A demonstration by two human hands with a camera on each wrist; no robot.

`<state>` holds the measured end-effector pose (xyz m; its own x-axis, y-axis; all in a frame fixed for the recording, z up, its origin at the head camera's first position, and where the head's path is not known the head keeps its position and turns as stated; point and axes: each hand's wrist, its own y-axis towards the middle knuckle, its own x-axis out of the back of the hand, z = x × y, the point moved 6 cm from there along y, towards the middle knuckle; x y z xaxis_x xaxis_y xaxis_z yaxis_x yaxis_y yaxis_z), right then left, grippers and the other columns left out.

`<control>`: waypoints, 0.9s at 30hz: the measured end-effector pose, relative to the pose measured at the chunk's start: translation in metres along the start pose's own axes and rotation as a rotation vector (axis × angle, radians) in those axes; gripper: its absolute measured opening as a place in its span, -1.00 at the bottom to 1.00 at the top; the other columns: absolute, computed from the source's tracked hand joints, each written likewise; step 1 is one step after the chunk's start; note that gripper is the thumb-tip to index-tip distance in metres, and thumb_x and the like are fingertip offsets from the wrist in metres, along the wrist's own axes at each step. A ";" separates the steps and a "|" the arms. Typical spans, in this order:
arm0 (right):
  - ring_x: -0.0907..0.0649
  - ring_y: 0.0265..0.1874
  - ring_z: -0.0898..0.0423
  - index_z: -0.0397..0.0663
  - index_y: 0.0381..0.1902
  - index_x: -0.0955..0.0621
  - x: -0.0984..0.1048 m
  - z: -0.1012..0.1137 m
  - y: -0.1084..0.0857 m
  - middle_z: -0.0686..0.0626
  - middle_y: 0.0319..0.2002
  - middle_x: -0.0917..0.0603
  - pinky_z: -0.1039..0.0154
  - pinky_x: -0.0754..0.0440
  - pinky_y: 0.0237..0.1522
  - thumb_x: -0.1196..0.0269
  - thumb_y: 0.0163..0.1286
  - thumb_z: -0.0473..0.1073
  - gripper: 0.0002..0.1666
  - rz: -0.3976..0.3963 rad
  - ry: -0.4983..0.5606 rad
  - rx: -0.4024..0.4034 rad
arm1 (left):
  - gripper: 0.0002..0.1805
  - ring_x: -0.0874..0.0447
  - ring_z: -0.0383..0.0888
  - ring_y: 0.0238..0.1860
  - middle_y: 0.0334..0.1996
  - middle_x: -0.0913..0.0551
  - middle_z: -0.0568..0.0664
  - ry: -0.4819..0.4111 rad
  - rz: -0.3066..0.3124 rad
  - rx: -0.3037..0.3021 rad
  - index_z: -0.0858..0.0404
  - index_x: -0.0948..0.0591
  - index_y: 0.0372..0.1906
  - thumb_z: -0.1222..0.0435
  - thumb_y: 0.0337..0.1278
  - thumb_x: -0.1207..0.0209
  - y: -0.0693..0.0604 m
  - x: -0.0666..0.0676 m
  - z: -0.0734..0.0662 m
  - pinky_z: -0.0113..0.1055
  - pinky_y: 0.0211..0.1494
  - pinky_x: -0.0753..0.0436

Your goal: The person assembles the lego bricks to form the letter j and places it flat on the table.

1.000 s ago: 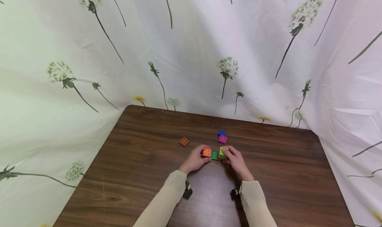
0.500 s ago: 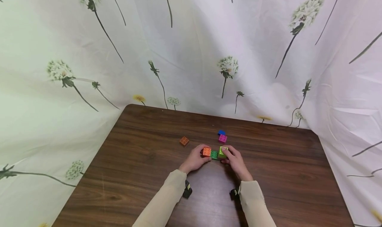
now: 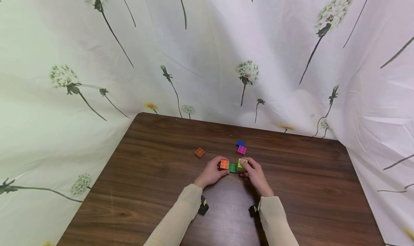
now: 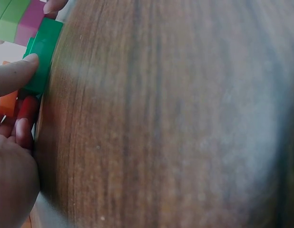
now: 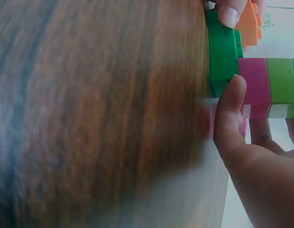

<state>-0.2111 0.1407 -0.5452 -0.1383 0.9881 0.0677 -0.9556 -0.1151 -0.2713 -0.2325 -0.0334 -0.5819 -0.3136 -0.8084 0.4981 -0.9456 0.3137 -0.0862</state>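
Note:
Between the two hands stands a joined build of toy building bricks. Its long green brick lies low on the table, with an orange brick at its left end. A red brick shows under the left fingers in the left wrist view. My left hand grips this left end, thumb against the green brick's near side. Over the right end rises a magenta brick with lime green bricks on top. My right hand holds that stack, a finger on the lime top and the thumb low at the side.
Beyond the hands, a magenta brick lies against a blue brick. Farther left is a brown brick. The dark wooden table ends at a flowered white cloth behind it.

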 end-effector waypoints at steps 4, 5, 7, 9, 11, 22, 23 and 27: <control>-0.62 -0.14 -0.15 -0.27 0.13 -0.52 0.000 0.003 -0.001 -0.17 -0.09 -0.56 -0.12 -0.61 0.00 -0.06 0.51 -0.08 -0.58 0.004 -0.008 0.006 | -0.57 -0.55 -0.16 -0.07 -0.02 -0.59 0.00 -0.003 -0.001 0.006 0.16 -0.52 0.10 0.30 0.11 -0.33 0.000 0.000 0.000 -0.24 0.00 -0.55; -0.62 -0.14 -0.16 -0.28 0.13 -0.52 0.000 0.004 -0.002 -0.17 -0.09 -0.57 -0.12 -0.61 -0.01 -0.06 0.51 -0.08 -0.59 0.005 -0.005 0.009 | -0.57 -0.55 -0.16 -0.07 -0.02 -0.59 0.00 -0.006 -0.002 0.007 0.15 -0.52 0.10 0.30 0.10 -0.33 0.000 0.000 0.000 -0.23 0.01 -0.55; -0.62 -0.15 -0.17 -0.28 0.12 -0.53 -0.001 0.005 -0.002 -0.19 -0.09 -0.57 -0.13 -0.61 -0.01 -0.06 0.51 -0.09 -0.60 0.002 -0.005 0.016 | -0.57 -0.55 -0.16 -0.07 -0.01 -0.59 0.00 -0.007 -0.004 0.006 0.15 -0.52 0.10 0.30 0.11 -0.33 0.000 0.001 -0.001 -0.22 0.01 -0.55; -0.62 -0.14 -0.17 -0.28 0.12 -0.53 -0.001 0.006 -0.002 -0.19 -0.09 -0.57 -0.13 -0.61 -0.02 -0.06 0.51 -0.10 -0.60 -0.004 -0.007 0.016 | -0.57 -0.56 -0.15 -0.06 -0.01 -0.59 0.01 -0.005 -0.005 0.001 0.16 -0.52 0.10 0.30 0.11 -0.33 0.000 0.001 -0.001 -0.22 0.02 -0.55; -0.62 -0.12 -0.16 -0.29 0.13 -0.52 -0.001 0.004 -0.002 -0.17 -0.09 -0.57 -0.12 -0.61 -0.01 -0.05 0.51 -0.09 -0.59 -0.009 -0.007 0.007 | -0.57 -0.56 -0.15 -0.06 0.00 -0.59 0.00 -0.001 -0.004 0.001 0.15 -0.52 0.10 0.29 0.11 -0.33 0.001 0.001 -0.001 -0.22 0.02 -0.55; -0.60 -0.16 -0.06 -0.20 0.10 -0.52 0.000 -0.032 0.019 -0.10 -0.15 -0.56 0.13 -0.65 -0.13 -0.01 0.52 0.07 -0.53 -0.038 0.005 0.010 | -0.57 -0.56 -0.15 -0.04 0.01 -0.59 0.01 -0.007 -0.006 0.011 0.15 -0.52 0.10 0.30 0.09 -0.34 0.000 0.000 0.001 -0.22 0.02 -0.56; -0.60 -0.17 -0.03 -0.21 0.10 -0.51 0.000 -0.034 0.020 -0.12 -0.15 -0.56 0.17 -0.64 -0.14 0.01 0.53 0.09 -0.50 -0.031 0.013 0.016 | -0.56 -0.56 -0.15 -0.04 0.01 -0.59 0.01 -0.011 -0.004 0.015 0.15 -0.52 0.10 0.31 0.10 -0.33 0.000 0.000 0.002 -0.21 0.03 -0.56; -0.59 -0.17 0.06 -0.23 0.14 -0.47 0.001 -0.039 0.020 -0.18 -0.09 -0.56 0.23 -0.63 -0.13 0.01 0.52 0.09 -0.48 0.018 0.014 0.038 | -0.55 -0.56 -0.14 -0.02 0.03 -0.58 0.01 -0.021 -0.002 0.028 0.13 -0.51 0.13 0.31 0.11 -0.32 0.001 -0.001 0.003 -0.18 0.06 -0.55</control>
<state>-0.2205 0.1435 -0.5886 -0.1524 0.9871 0.0497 -0.9623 -0.1367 -0.2353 -0.2335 -0.0339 -0.5849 -0.3129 -0.8197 0.4799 -0.9483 0.2982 -0.1090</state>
